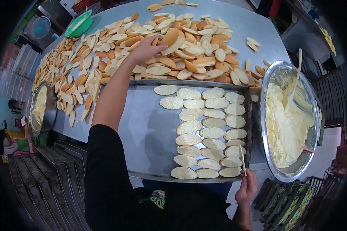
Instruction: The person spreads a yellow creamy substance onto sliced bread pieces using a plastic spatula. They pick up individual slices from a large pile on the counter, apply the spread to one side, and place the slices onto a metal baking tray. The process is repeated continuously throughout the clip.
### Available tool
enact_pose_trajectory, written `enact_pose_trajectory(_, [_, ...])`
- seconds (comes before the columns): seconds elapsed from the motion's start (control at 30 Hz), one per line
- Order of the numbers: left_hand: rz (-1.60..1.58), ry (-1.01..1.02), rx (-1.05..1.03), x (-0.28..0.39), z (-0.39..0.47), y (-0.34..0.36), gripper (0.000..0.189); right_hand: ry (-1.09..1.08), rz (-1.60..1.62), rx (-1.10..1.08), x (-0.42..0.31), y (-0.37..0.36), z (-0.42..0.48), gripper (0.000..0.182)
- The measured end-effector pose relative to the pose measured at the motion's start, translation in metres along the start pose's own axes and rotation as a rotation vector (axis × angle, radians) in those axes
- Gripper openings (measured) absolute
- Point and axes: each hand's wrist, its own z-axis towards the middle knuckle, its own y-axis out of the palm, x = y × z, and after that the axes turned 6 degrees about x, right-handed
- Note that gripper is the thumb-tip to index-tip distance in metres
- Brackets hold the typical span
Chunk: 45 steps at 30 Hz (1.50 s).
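Note:
My left hand (151, 47) reaches over a big heap of sliced bread (202, 60) and grips a few oval bread slices (171, 37), some crust side up. A thin, pale spreader (243, 161) is pinched in my right hand (247, 184) at the tray's near right corner. Under it lies a large metal baking tray (144, 130). Rows of bread slices coated with a pale spread (214, 132) cover the tray's right part, with two more reaching left at the far edge. To the right stands a large steel bowl (264, 138) of creamy spread (286, 124), holding a long-handled utensil (297, 69).
Loose slices spread leftward over the metal table (245, 23). A green bowl (88, 24) stands at the far left, and a second steel bowl (50, 115) of spread nearer. Beyond it is another person (29, 135). Stacked metal trays (46, 173) occupy the lower left.

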Motion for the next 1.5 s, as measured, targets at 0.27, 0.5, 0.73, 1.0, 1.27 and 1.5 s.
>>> enact_pose_trajectory(0.27, [0.881, 0.449, 0.205, 0.002, -0.025, 0.025, 0.042, 0.024, 0.027, 0.016, 0.009, -0.011, -0.003, 0.028])
enact_pose_trajectory(0.5, [0.559, 0.414, 0.242, -0.029, -0.031, 0.023, 0.047, -0.040, 0.011, 0.006, 0.015, -0.014, -0.005, 0.028])
enact_pose_trajectory(0.73, [-0.879, -0.200, 0.245, -0.010, -0.064, 0.023, 0.051, 0.079, 0.072, 0.014, 0.010, -0.018, -0.010, 0.024])
enact_pose_trajectory(1.0, [-1.236, -0.398, -0.006, -0.001, -0.124, 0.049, 0.062, 0.377, 0.759, 0.034, -0.002, -0.024, -0.005, 0.033])
enact_pose_trajectory(1.27, [-1.318, -0.582, -0.261, 0.018, -0.216, 0.105, 0.053, 0.260, 0.773, 0.004, -0.008, -0.043, -0.008, 0.035])
enact_pose_trajectory(1.5, [-1.404, -0.567, -0.151, 0.017, -0.258, 0.101, 0.044, -0.111, -0.136, 0.206, -0.034, -0.129, 0.071, 0.033])
